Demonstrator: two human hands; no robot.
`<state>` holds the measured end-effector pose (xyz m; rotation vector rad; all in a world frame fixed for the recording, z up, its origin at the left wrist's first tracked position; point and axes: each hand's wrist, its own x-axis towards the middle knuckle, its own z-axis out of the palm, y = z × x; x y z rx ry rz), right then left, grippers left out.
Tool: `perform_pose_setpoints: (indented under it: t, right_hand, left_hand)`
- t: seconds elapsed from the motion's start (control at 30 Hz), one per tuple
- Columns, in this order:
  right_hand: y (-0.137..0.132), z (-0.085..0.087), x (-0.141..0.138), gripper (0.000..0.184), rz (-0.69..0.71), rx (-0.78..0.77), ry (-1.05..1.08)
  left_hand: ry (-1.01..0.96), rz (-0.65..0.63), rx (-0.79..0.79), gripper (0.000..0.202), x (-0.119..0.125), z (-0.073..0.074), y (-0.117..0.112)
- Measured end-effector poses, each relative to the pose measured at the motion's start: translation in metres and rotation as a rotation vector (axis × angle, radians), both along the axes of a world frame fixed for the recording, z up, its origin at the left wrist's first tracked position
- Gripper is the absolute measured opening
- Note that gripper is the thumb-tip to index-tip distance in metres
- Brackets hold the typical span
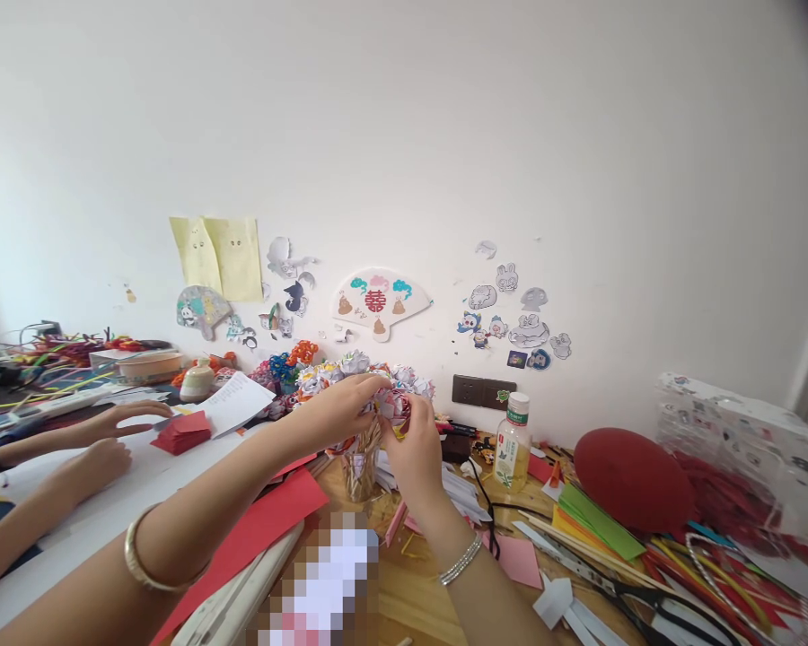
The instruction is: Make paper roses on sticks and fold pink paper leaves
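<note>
In the middle of the head view, a bunch of crumpled paper flowers [354,362], white with coloured parts, stands on sticks in a clear jar [360,480]. My left hand [350,402] reaches over the front of the bunch, its fingers bent down onto a flower at the right side. From the right, my right hand [414,449] closes thumb and fingers around the same pinkish paper flower. My fingers cover much of that flower, so the exact grip is partly hidden.
A co-worker's hands [101,462] rest at the left near a red paper stack [183,432]. Right of the jar stand a bottle [512,453] and a red rounded object [629,480]. Scissors [646,597] and paper strips lie in front. A blurred-out object [329,574] is nearest me.
</note>
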<state>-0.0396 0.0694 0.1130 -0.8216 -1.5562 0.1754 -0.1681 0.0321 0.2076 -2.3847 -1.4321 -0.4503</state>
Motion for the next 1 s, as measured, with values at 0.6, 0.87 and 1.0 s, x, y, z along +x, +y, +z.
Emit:
perform_pose_setpoints:
  t: [0.6,0.87,1.0]
  right_hand:
    - [0.0,-0.005,0.012,0.053,-0.005,0.04,-0.069]
    - [-0.001,0.008,0.026,0.032,-0.006,0.098,-0.17]
    - [0.002,0.014,0.023,0.027,0.017,0.134,-0.214]
  left_hand:
    - [-0.065,-0.018,0.174,0.044,-0.007,-0.019,-0.001]
    - [-0.247,0.023,0.401,0.031,-0.013,-0.035,-0.027]
    - [-0.528,0.156,0.59,0.019,-0.011,-0.072,-0.053]
